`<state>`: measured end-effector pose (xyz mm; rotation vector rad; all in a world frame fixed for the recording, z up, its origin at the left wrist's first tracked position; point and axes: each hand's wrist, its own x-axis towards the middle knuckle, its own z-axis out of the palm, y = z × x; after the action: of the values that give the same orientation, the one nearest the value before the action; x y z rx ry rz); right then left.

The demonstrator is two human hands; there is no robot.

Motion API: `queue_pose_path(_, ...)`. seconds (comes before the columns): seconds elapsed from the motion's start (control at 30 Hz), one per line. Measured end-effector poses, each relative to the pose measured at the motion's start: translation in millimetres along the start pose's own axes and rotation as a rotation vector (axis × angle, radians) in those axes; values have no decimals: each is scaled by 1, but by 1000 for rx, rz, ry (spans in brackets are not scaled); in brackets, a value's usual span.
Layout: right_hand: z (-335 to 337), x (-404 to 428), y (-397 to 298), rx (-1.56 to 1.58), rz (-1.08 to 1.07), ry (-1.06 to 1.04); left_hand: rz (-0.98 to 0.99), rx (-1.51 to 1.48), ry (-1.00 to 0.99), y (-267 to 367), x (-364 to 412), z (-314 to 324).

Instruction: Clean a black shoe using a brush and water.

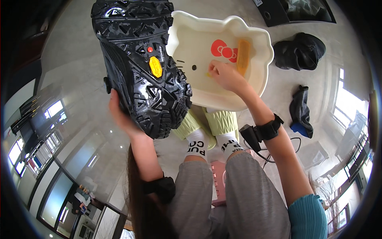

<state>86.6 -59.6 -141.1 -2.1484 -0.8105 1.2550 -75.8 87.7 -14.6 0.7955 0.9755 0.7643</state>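
Observation:
My left hand (122, 115) grips a wet black hiking shoe (131, 59) by its side. The lugged sole faces up at me, with a yellow Vibram badge on it. Right of the shoe is a cream plastic basin (219, 103) shaped like a cat's head, with water in it. My right hand (225, 74) is over the basin's floor with its fingers curled together; no object shows in them. Close by that hand, along the basin's right side, lies a yellow-orange brush (243, 56). A printed red bow and part of a printed face show on the basin floor.
On the grey floor to the right are a black shoe (299, 51) and a dark grey sock-like piece (301, 110) with a blue end. A black box (294, 12) stands at the top right. A pink plastic stool (219, 182) shows between my legs. A black cable (268, 158) hangs near my right forearm.

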Motion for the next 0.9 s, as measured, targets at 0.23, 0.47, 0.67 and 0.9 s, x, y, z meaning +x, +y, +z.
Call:
queue_pose_path(0.23,9,-8,5,-142,-30,80,-63,105,-44,-2,2,1)
queue_pose_path(0.47,-14,-23,-18,-126,-43,95,-227,-600,-420,-7,5,-5)
queue_pose_path(0.67,-16,-31,-13,67,-100,319,-256,-254,-109,-14,6,-19)
queue_pose_path(0.9,-24,-35,-2,18,-186,253,-290,-327,-226,-21,0,-27)
